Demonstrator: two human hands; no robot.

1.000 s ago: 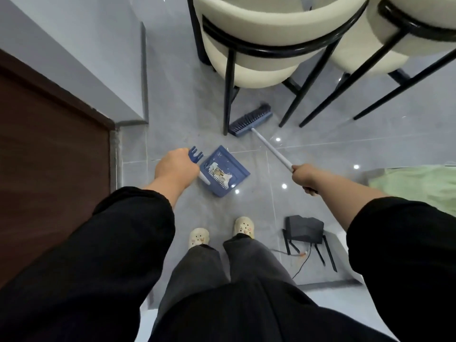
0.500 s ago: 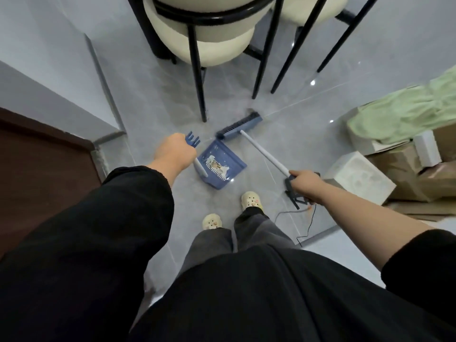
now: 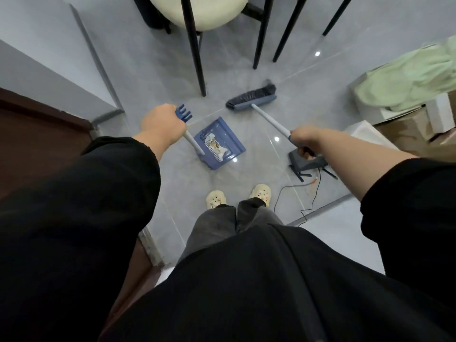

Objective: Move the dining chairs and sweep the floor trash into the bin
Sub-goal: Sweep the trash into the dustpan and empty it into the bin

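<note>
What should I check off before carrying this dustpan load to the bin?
1. Left hand closed on the dustpan handle: ok.
2. Right hand closed on the broom handle: ok.
3. Trash collected inside the pan: ok, a light pile lies in it.
4. Floor near the chair legs swept: cannot tell, no scraps are visible, but the tiles are glossy.
5. Walking path free: not ok, a black device and its cable lie beside the right foot.
6. Bin located: not ok, none is in view.
</note>
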